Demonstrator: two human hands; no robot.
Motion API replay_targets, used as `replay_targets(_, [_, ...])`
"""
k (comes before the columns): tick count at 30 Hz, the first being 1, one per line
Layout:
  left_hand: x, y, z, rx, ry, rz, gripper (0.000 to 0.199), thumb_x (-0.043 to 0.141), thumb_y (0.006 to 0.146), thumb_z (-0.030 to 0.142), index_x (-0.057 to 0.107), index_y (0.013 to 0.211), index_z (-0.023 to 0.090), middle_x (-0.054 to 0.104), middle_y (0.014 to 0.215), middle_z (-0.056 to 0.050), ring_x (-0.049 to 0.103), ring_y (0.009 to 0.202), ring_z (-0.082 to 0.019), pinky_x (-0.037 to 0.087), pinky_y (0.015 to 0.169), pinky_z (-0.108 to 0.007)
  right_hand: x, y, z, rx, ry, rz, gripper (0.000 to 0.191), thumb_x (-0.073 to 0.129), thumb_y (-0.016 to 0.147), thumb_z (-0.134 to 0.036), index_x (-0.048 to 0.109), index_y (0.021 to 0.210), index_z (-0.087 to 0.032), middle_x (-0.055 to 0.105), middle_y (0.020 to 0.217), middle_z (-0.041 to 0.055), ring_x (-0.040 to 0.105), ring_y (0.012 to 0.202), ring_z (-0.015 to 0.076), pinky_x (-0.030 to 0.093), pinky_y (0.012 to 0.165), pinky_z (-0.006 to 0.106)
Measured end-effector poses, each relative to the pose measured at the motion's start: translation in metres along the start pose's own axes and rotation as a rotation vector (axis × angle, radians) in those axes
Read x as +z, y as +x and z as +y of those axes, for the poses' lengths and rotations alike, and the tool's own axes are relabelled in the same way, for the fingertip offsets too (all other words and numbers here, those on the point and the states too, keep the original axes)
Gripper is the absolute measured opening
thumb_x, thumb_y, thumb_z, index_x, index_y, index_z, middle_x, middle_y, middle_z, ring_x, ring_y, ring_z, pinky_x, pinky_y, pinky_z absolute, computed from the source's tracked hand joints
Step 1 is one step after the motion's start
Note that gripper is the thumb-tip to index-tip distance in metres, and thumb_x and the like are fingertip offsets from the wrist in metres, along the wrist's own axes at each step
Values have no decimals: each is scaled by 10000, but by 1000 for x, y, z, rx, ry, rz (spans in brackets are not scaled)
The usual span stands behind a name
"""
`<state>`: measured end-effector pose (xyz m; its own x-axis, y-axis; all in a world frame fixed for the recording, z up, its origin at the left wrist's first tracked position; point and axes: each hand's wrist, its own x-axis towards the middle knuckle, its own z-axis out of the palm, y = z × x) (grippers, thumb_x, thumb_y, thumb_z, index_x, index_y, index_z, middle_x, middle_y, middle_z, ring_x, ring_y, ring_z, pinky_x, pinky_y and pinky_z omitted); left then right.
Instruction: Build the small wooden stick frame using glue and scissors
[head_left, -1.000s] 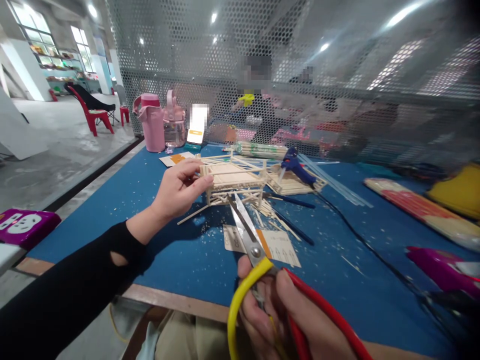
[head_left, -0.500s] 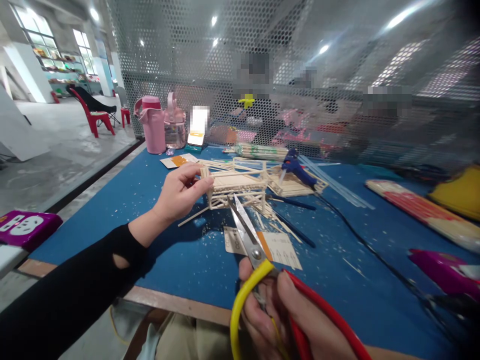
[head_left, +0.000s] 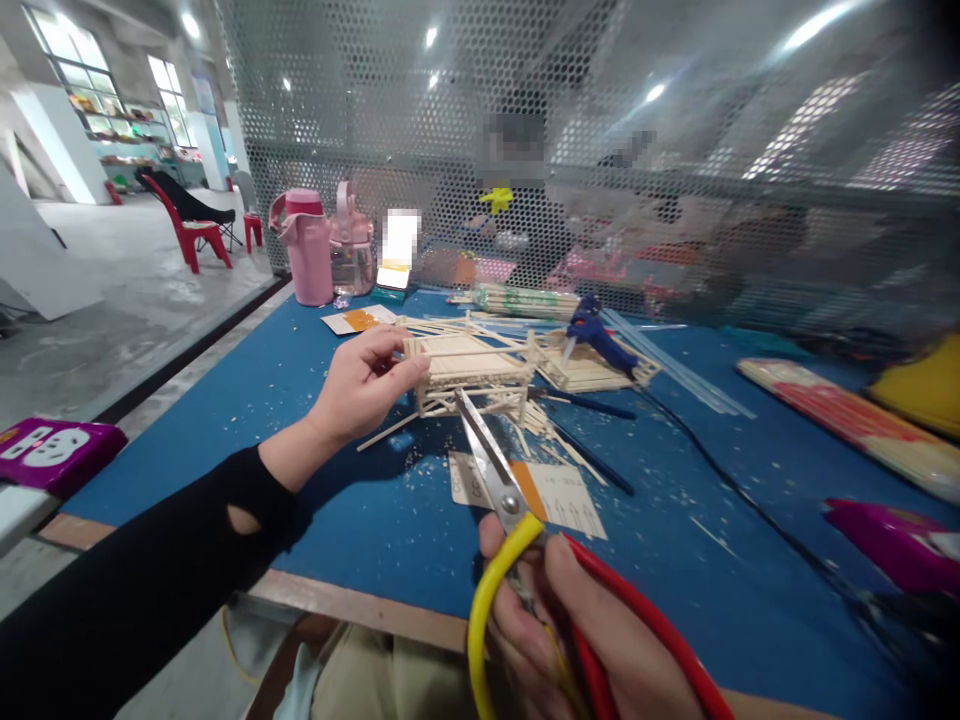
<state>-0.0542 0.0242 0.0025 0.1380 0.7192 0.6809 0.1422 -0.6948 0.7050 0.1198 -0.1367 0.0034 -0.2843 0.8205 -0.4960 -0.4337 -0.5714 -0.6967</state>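
A small model made of thin wooden sticks [head_left: 472,362] stands over the blue table, and my left hand [head_left: 369,385] pinches its left corner post between thumb and fingers. My right hand [head_left: 555,620] grips a pair of scissors [head_left: 491,455] with one yellow and one red handle. Their blades point up and away from me, nearly together, with the tips at the lower rails of the model. Whether a stick lies between the blades I cannot tell. Loose sticks [head_left: 559,440] lie just right of the model.
A blue glue gun [head_left: 600,335] rests on a stick panel [head_left: 589,372], its black cord running right. Dark-blue-handled tools [head_left: 596,458] and a printed card [head_left: 562,495] lie nearby. Behind stand a pink flask [head_left: 309,250], a bottle [head_left: 351,250], a phone [head_left: 397,250] and a perforated metal screen [head_left: 420,120].
The scissor blades have closed from a slight gap to nearly together, and their handles have drawn nearer each other. My left hand keeps its hold on the model.
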Motion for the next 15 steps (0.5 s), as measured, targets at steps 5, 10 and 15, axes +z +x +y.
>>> replay_targets(5, [0,0,-1,-7,19,-14,187,592,774,295,566,625,185,567,691,-29,493,685,-152,386,651,-297,-9,10,4,-46,-6,-38,560,682,676,-683,519,968,-234,424,467,-97,272,333,11,286,340,118])
replay_targets(10, [2,0,0,-83,-51,21,180,587,774,318,601,657,182,547,681,-16,462,630,-128,366,573,-264,-19,18,18,-141,-90,-58,512,666,711,-655,526,951,-225,379,463,-100,257,339,9,258,357,136])
replay_targets(15, [2,1,-2,-151,-148,39,205,598,771,343,599,650,177,529,659,-4,467,607,-116,385,547,-243,-34,9,23,-443,-310,93,357,659,803,-456,513,1069,-270,501,556,-46,488,467,93,421,445,202])
